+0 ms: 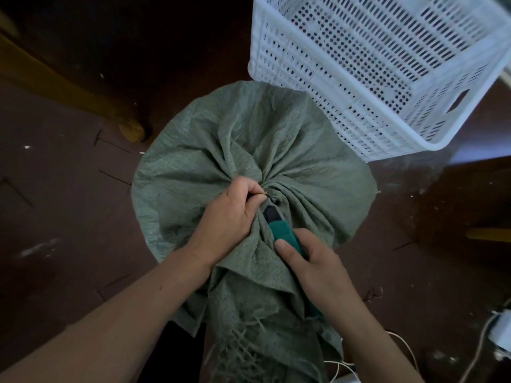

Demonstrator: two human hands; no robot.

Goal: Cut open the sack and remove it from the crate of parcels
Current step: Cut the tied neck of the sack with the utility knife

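Closest in, the frayed open end of the green woven sack (249,139) spills toward the bottom edge, flanked by 2 bare forearms. Just above it the right hand (312,269) is wrapped around the teal handle of a utility knife (282,233), thumb laid along the grip, the black nose aimed into the gathered neck. The left hand (229,214) is clenched on that neck, fingertips pinching the puckered cloth beside the knife's tip. The sack stands full and rounded on the dark floor (69,189), touching or just short of a white perforated crate (293,62) behind it. This looks like the first step, cutting the tie or the neck itself; the next move probably calls for a short, controlled stroke away from the pinching fingers, with the cloth held taut. The blade is buried in the folds, so its edge cannot be made out, and only a tan fleck hints at a tie. No parcels show, and whether another crate sits inside the sack cannot be told.
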